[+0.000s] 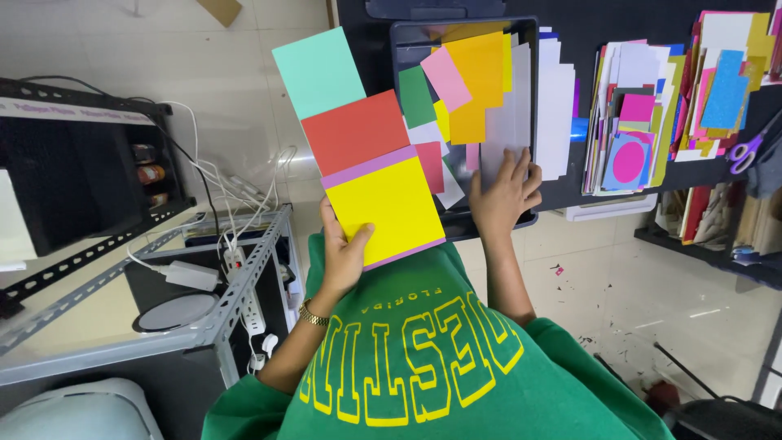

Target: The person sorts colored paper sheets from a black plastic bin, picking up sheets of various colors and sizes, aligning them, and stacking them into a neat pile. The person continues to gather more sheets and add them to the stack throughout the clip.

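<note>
Hands first: the left hand (346, 253) grips a fanned stack of coloured paper sheets (362, 147) by its lower edge, thumb over the yellow front sheet, with red, lilac and mint sheets stepping out toward 11 o'clock. The right hand (505, 191) lies flat and spread, palm down, on the white paper (509, 122) inside a dark tray (399, 41), grasping nothing. The tray sits on the black tabletop (595, 24), its near rim just at the wrist; loose orange, pink and green cut sheets crowd its inside. At 2 o'clock, piles of mixed coloured paper (631, 122) stand close beside the tray, and purple-handled scissors (745, 151) lie further right. Left, at 9 o'clock, a grey metal rack (155, 334) with cables borders the open floor.
</note>
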